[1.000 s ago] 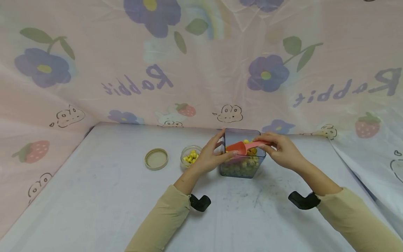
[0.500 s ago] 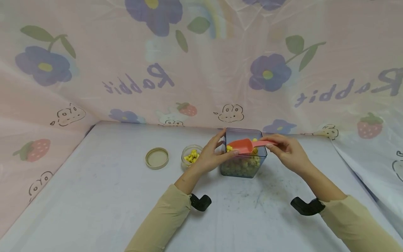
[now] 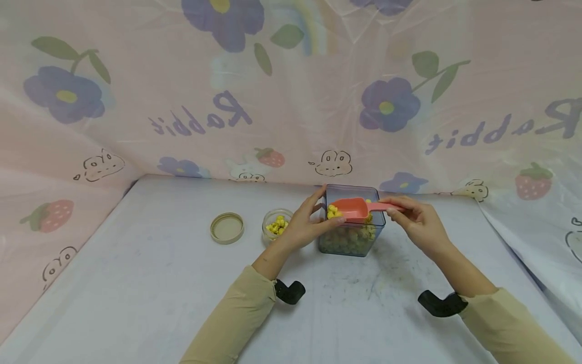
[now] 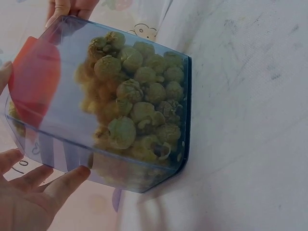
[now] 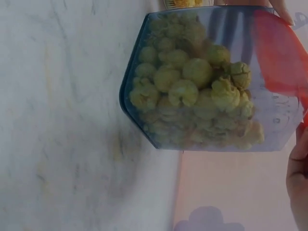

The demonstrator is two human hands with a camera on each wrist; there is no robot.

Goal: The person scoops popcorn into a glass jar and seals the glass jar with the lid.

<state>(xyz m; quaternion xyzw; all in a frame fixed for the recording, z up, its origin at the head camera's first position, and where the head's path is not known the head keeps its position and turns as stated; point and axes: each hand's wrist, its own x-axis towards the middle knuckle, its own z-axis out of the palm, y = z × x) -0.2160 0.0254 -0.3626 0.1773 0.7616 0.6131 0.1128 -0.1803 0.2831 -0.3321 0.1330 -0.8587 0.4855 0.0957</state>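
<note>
1. Two hands are at work. The right hand (image 3: 420, 220) pinches one scoop (image 3: 353, 209) by its handle, thumb and fingers clamped together on it.
2. The left hand (image 3: 302, 225) grips one box (image 3: 351, 192): the thumb lies at the near rim, and the fingers are spread apart from one another against the left wall.
3. The single scoop is coral, held roughly level in the mouth of the box, with its bowl towards the left hand and its handle out over the right rim.
4. The box is clear, bluish and upright on the desk (image 3: 136, 283). It holds popcorn (image 3: 334, 211), too many pieces to count. Some yellow pieces show at the tip of the scoop; whether they lie in it I cannot tell.
5. One round glass jar (image 3: 265, 223) stands to the left of the box, partly hidden by the left hand. It holds a small heap of yellow popcorn, too crowded to count.
6. One round lid (image 3: 227, 229) lies flat on the desk, left of the jar and apart from it.
7. Two beige sleeves (image 3: 227, 313) and two black fittings (image 3: 291, 292), one of each per arm.
8. One pink cloth (image 3: 291, 111) hangs behind, with "Rabbit" printed twice in mirror writing and three strawberries.
</note>
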